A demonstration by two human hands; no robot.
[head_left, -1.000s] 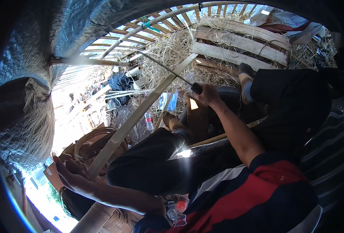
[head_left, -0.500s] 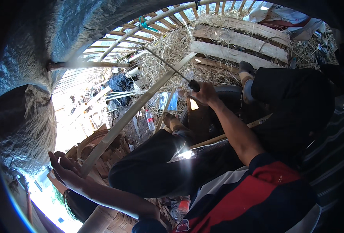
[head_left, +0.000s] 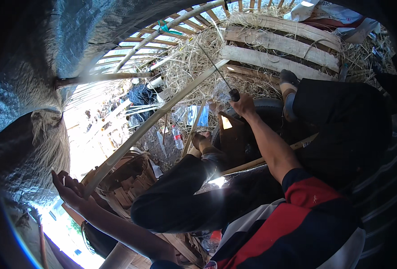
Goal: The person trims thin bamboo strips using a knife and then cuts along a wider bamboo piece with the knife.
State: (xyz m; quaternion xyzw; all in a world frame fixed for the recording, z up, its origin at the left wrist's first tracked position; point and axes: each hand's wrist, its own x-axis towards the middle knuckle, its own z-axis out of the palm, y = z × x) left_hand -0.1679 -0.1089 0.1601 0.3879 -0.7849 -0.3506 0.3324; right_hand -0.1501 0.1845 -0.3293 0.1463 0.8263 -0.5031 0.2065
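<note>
My right hand [head_left: 244,106] is closed round the dark handle of a long thin-bladed knife [head_left: 216,68], its blade pointing up and to the left. A long pale bamboo strip [head_left: 156,117] slants across the middle. Its lower end lies in my left hand [head_left: 73,190], between thumb and palm, with the fingers loosely curled and partly spread. The far end reaches the front of the wooden slats [head_left: 274,58]. The knife's blade passes just beyond that end, apart from the strip as far as I can see.
Straw [head_left: 194,58] covers the ground at the back, below a curved bamboo fence [head_left: 180,19]. A dark tyre [head_left: 265,105] lies by my right hand. A basket of wood pieces [head_left: 131,179] stands below the strip, near a plastic bottle [head_left: 177,136]. Tarpaulin [head_left: 32,89] hangs at left.
My right hand has moved slightly right and down with the knife, whose blade now stands steeper. My left hand has shifted a little left and up, and the bamboo strip has turned its narrower side upward.
</note>
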